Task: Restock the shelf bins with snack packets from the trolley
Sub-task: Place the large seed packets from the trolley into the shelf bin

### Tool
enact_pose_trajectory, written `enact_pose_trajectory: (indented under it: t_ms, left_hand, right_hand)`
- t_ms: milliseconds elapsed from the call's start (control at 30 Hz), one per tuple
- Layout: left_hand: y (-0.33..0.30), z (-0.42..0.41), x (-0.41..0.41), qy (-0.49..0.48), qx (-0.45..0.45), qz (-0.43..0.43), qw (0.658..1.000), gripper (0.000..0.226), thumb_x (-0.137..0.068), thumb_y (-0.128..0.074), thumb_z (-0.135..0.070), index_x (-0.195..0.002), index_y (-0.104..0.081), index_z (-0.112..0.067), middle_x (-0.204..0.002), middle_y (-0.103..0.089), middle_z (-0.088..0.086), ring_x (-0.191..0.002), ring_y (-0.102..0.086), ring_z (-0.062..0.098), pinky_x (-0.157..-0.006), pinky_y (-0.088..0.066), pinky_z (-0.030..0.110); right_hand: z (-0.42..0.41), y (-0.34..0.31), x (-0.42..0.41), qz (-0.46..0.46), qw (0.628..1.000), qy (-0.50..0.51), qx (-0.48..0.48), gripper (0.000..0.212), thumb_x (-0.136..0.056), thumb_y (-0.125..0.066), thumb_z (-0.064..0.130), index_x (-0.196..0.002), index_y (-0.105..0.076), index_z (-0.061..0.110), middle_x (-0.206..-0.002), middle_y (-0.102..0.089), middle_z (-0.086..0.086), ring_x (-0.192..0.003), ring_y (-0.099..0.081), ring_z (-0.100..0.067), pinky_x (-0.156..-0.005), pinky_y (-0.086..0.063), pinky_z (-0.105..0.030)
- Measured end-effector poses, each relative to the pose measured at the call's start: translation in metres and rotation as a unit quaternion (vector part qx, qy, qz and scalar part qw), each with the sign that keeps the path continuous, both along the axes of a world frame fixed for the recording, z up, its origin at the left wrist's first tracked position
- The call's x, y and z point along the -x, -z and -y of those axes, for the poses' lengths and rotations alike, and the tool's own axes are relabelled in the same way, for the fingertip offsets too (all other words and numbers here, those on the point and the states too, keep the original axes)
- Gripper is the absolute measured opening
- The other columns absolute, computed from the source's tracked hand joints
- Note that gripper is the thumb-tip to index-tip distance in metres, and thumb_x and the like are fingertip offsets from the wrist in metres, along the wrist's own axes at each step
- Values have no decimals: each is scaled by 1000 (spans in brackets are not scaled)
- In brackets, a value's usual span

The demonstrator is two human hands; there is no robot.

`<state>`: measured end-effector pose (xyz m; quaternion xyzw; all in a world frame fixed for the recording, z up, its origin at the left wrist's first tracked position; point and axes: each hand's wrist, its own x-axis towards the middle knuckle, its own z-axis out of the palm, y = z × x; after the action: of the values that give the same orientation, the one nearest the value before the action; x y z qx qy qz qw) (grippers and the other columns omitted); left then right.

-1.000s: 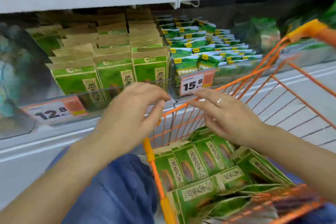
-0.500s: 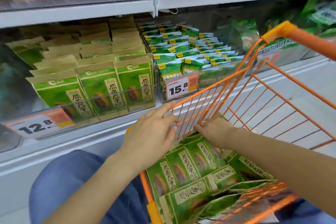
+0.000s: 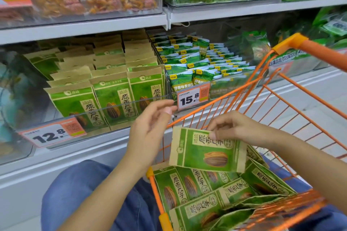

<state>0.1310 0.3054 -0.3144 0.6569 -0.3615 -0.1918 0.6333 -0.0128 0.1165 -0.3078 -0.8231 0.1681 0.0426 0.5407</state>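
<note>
While my right hand (image 3: 232, 127) pinches a packet (image 3: 206, 151) above the trolley (image 3: 216, 103), my left hand (image 3: 150, 124) waits open beside it, ready to receive.

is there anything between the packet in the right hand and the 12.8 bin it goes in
Yes: the left hand hangs open between the lifted packet and the bin's clear front wall, which the packet must also clear.
</note>
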Motion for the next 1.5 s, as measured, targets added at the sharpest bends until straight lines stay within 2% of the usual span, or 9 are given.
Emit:
enact_pose_trajectory:
  t_ms: [300,467,533,633,800,1100,1233,1300,1500]
  left_hand:
    - [-36,-48,-32,-42,78,-228,970,48,-76,-57,-53,-105,-70,-16,-88,-73,6,-76,-70,19,-59,-56,29]
    - [-61,-101,-60,-156,40,-49,986,24,-70,-74,-23,-94,-73,-20,-86,-76,-2,-77,-71,14,-63,-58,27]
    - [-74,-132,-75,-240,86,30,967,14,-75,-72,-23,-87,-76,-28,-82,-75,-9,-75,-69,8,-65,-56,23]
    - [-87,-172,-101,-327,88,194,921,12,-86,-69,-25,-91,-71,-36,-85,-72,-16,-82,-66,4,-73,-55,23]
    - [-55,-177,-135,-349,-34,392,851,16,-92,-59,-22,-108,-61,-19,-99,-60,-18,-88,-61,-2,-80,-49,9]
    - [-38,-129,-215,-314,-275,438,796,10,-85,-65,-9,-88,-57,-6,-83,-56,10,-82,-54,29,-64,-28,27]
    - [-50,-105,-248,-306,-478,536,625,22,-71,-74,-13,-87,-67,0,-84,-65,24,-91,-58,40,-77,-42,40]
    - [-55,-92,-255,-307,-501,561,584,18,-66,-75,-7,-82,-69,-1,-79,-67,22,-84,-62,38,-79,-44,37]
    - [-57,-59,-281,-284,-567,461,620,37,-90,-59,-18,-126,-56,-10,-128,-56,17,-118,-53,37,-90,-47,42]
  right_hand:
    - [-69,-41,-61,244,954,122,-125,8,-72,-73,12,-78,-69,10,-65,-69,4,-61,-61,-2,-61,-47,-11]
    - [-111,-41,-126,283,944,105,-135,14,-72,-69,24,-84,-69,19,-72,-70,11,-69,-62,2,-66,-47,-10]
    - [-123,-35,-146,274,960,54,14,13,-82,-70,33,-92,-68,27,-86,-69,18,-87,-60,4,-77,-45,-11]
    - [-132,-26,-169,293,906,20,305,33,-86,-53,38,-112,-66,22,-107,-64,6,-111,-49,-10,-92,-35,-24]
    - [-133,1,-189,306,846,14,437,35,-87,-47,31,-112,-65,15,-118,-63,-3,-125,-48,-27,-113,-25,-44]
    - [-130,21,-188,331,831,35,445,26,-86,-51,19,-104,-68,10,-124,-60,-11,-125,-46,-29,-116,-19,-39]
    - [-130,22,-188,330,830,32,449,24,-86,-51,18,-100,-69,10,-123,-61,-11,-123,-47,-30,-117,-17,-37]
    - [-130,22,-189,329,831,33,448,24,-86,-50,17,-99,-69,10,-124,-60,-12,-123,-47,-30,-117,-17,-37]
    - [-131,21,-187,326,831,32,449,24,-86,-49,18,-97,-69,11,-126,-59,-12,-122,-48,-30,-117,-18,-39]
